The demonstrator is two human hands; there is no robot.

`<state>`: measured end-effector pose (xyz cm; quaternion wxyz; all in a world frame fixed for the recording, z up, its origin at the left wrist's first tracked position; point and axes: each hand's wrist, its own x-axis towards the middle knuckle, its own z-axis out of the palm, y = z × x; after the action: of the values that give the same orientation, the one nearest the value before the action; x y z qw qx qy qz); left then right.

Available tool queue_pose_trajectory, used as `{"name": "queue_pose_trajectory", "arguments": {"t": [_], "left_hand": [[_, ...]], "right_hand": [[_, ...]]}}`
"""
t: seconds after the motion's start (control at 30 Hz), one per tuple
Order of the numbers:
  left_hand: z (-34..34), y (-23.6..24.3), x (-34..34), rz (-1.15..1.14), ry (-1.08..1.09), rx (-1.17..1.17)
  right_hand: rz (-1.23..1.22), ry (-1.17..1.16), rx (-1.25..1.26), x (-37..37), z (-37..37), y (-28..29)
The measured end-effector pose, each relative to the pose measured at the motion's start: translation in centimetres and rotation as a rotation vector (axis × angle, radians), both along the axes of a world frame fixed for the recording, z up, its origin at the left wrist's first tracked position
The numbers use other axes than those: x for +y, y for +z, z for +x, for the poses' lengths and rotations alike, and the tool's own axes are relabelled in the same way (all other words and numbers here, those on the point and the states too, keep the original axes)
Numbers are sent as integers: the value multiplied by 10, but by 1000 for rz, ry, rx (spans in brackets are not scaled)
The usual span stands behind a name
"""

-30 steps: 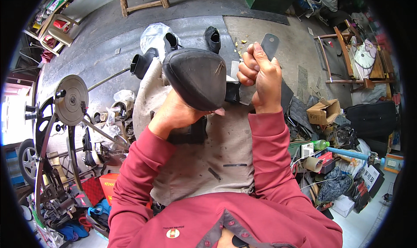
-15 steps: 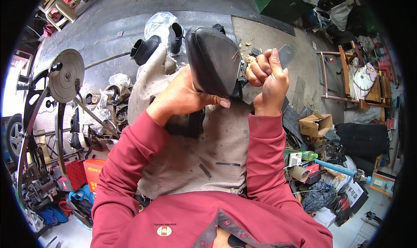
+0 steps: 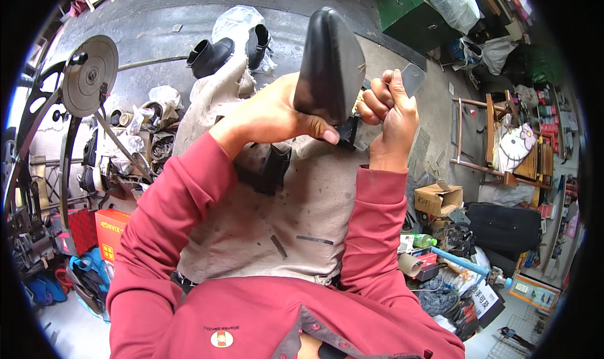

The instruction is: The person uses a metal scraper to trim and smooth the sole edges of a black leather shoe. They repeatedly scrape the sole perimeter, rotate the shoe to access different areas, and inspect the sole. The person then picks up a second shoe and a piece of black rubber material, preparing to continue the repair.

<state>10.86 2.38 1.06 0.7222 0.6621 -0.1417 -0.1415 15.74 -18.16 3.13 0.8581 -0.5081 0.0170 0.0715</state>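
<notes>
And here the shoe [image 3: 330, 66] is clasped by the nearer left hand [image 3: 274, 113], its longest visible edge pointed forward, its sole turned rightward to the right hand [image 3: 391, 117], just beside, where a blade [image 3: 413, 80] is pinched.

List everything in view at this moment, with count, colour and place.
Shoe: one, black, upper centre, in the left hand
Blade: one, grey, in the right hand
Boots: two, black, floor, upper left
Plastic bag: one, clear, beside the boots
Cloth: one, beige, over the lap
Strips: two, dark, on the cloth
Wheel: one, grey, far left
Green box: one, green, upper right
Carton: one, brown, right
Bottle: one, green, below the carton
Smaller clutter, both sides: too jumbled to count
Shirt: one, maroon, lower edge
Hands: two, bare, centre; fingers closed on shoe and blade
</notes>
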Motion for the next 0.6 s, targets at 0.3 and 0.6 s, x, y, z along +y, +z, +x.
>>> {"name": "queue_pose_trajectory", "arguments": {"t": [0.3, 0.6], "left_hand": [[16, -2, -3, -29, -12, 6], [32, -4, -6, 13, -28, -73]], "right_hand": [[28, -136, -47, -1, 2, -5], [60, -81, -16, -6, 13, -10]]}}
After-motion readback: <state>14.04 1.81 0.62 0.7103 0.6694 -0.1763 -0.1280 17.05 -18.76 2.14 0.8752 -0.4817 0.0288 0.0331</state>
